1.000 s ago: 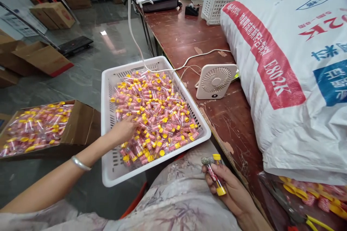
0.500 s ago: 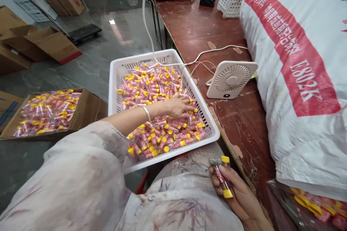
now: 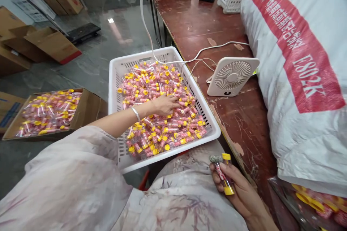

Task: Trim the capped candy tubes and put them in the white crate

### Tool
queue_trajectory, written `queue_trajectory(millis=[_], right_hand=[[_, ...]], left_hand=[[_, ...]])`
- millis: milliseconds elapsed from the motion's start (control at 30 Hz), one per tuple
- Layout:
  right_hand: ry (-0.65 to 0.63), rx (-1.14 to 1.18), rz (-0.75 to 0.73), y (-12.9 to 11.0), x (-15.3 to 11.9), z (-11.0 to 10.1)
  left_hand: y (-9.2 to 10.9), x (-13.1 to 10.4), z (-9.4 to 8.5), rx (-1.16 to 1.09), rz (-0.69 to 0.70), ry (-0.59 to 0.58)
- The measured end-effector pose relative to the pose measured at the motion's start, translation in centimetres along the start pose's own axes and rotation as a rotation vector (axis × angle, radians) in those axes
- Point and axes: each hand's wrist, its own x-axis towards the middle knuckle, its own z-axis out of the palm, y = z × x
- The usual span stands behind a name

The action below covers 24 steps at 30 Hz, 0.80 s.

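My left hand (image 3: 165, 105), with a silver bracelet at the wrist, rests on a heap of clear tubes (image 3: 154, 88) with yellow caps and pink contents. Its fingers are spread and grip none of them visibly. The heap fills a white plastic basket (image 3: 214, 133). Low on the right, my right hand (image 3: 237, 182) is closed round two clear tubes (image 3: 222, 175) with yellow ends. A grey-green rough piece (image 3: 215, 158) sits at the top of one of them.
A white fan (image 3: 232, 77) with cables stands on the red-brown table (image 3: 200, 25). Beside it lies a large white sack (image 3: 287, 79). An open carton (image 3: 89, 112) of tubes is at the left. A bag of yellow-capped items (image 3: 314, 202) is at the lower right.
My left hand has moved left and slightly up across the heap, away from the basket's right side. My right hand still holds the tubes, nearly in place.
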Motion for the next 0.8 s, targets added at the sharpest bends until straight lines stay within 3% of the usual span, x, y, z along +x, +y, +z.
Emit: queue_trajectory(millis=[367, 633, 800], right_hand=[[-0.01, -0.023, -0.019, 0.3, 0.5, -0.1], [-0.07, -0.015, -0.027, 0.7, 0.9, -0.7], [-0.119, -0.085, 0.046, 1.1, 2.0, -1.6]], left_hand=[[-2.3, -4.2, -1.9, 0.125, -0.16, -0.026], [-1.5, -6.7, -2.1, 0.172, -0.31, -0.014], [-1.5, -8.1, -2.8, 0.199, -0.435, 0.008]])
